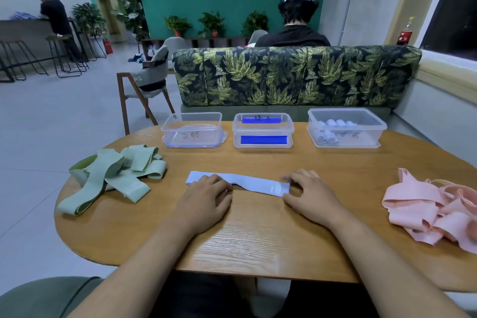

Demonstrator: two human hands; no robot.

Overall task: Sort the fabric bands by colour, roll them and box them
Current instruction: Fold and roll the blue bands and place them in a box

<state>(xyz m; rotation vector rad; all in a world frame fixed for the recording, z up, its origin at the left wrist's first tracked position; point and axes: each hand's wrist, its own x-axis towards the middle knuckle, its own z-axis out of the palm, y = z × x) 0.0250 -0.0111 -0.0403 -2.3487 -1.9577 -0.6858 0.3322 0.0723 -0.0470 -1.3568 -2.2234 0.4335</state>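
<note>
Blue fabric band (247, 183) stretched out flat across the middle of the table, a long pale strip with a slight kink near its centre and a glossy patch at its right end. Left hand (206, 199) is palm down on the band's left part, fingers nearly straight and pressing the cloth to the wood. Over on the other side, the right hand (309, 196) has its fingers curved, forefinger and thumb closing on the band's right end in a pinch. All of this sits on a round wooden table (258, 235) with a clear grain and a warm honey tone. To the left there's a loose heap of green bands (111, 178), wide matte strips flopped over one another, one tail trailing toward the near left edge. On the right edge, a crumpled pile of pink bands (433, 209), softer looking and more tangled. Along the far side stand three clear plastic boxes in a row: the left box (192, 130) with blue clips at its base, the middle box (262, 131) with bright blue strips on its walls, and the right box (346, 128), where pale rolled bands (333, 124) lie as small cylinders. Behind the boxes runs a sofa back (296, 75) in a leaf print.
</note>
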